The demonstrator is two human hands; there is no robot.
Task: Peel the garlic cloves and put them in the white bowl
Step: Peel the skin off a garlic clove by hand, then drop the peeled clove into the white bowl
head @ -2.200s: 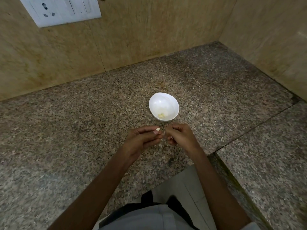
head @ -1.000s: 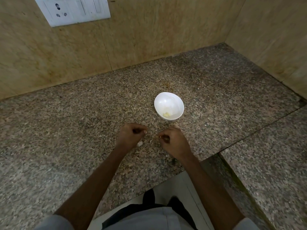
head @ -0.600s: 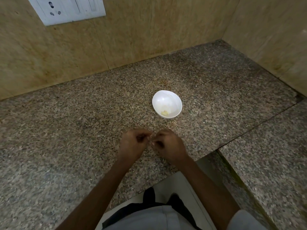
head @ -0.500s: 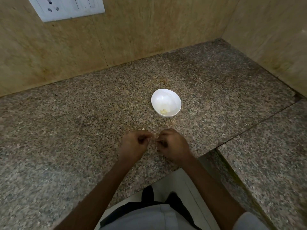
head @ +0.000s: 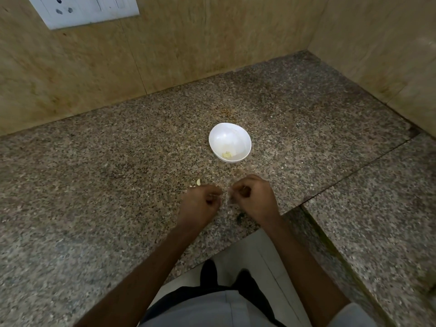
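We see both hands low over the speckled brown granite bench (head: 94, 185), near the small round white bowl (head: 226, 134) but not touching it. The left hand (head: 200, 204) has its fingers curled tight toward the palm. The right hand (head: 253, 200) is curled the same way, knuckles up. Each seems to pinch one end of a small pale scrap (head: 226, 197) that shows between them. The scrap is blurred and mostly covered by fingers, so we cannot tell whether it is clove or skin.

A few yellowish peeled garlic pieces (head: 227, 155) lie against the near wall of the bowl, too small for us to count. A pale loose garlic clove (head: 198, 182) lies on the bench just beyond the left hand, and we cannot tell if it is peeled. A white switch plate (head: 87, 10) on the beige wall is cut off by the top edge, and both forearms run out at the bottom
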